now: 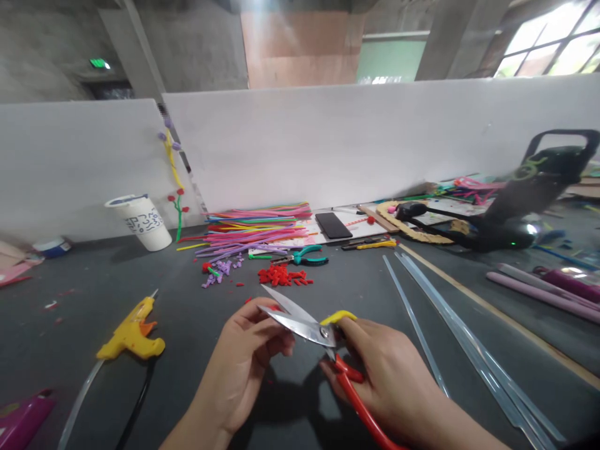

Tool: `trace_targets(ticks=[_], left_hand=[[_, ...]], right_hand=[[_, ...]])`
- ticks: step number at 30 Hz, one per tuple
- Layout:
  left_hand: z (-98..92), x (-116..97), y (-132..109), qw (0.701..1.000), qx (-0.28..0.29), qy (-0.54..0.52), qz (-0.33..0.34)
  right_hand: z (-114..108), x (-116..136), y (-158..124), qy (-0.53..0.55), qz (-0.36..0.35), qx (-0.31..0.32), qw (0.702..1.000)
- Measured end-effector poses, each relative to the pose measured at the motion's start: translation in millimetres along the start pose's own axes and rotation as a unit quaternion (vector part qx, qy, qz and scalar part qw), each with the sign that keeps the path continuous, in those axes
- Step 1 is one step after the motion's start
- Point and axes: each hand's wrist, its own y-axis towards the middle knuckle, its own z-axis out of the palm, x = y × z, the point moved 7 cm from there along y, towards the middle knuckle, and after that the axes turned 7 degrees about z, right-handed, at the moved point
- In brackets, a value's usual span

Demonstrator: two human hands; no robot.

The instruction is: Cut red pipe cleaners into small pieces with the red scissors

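In the head view my right hand (396, 362) grips the scissors (302, 326), which have red and yellow handles. Their blades are parted and point up and to the left. Close to the blade tips, my left hand (246, 359) has its fingers pinched together. A trace of red shows by those fingertips, but what they hold is mostly hidden behind the blades. Just beyond lie a pile of short red fuzzy pieces (281, 275) and a scatter of purple fuzzy pieces (224, 270).
A yellow glue gun (129, 334) lies at left, near a white cup (143, 222). Behind are pipe cleaners (257, 228), teal pliers (307, 256) and a phone (333, 225). Clear glue sticks (462, 331) and a black lamp-like device (520, 200) occupy the right.
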Motion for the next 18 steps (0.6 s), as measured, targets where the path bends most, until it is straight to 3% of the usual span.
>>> trace_targets(ticks=[5, 18], left_hand=[[3.1, -9.5, -3.6, 0.997, -0.001, 0.060, 0.041], [1.9, -8.0, -5.8, 0.999, -0.007, 0.028, 0.046]], right_hand=[[2.2, -6.7, -5.1, -0.053, -0.026, -0.012, 0.998], [-1.8, -4.3, -10.9, -0.079, -0.052, -0.061, 0.994]])
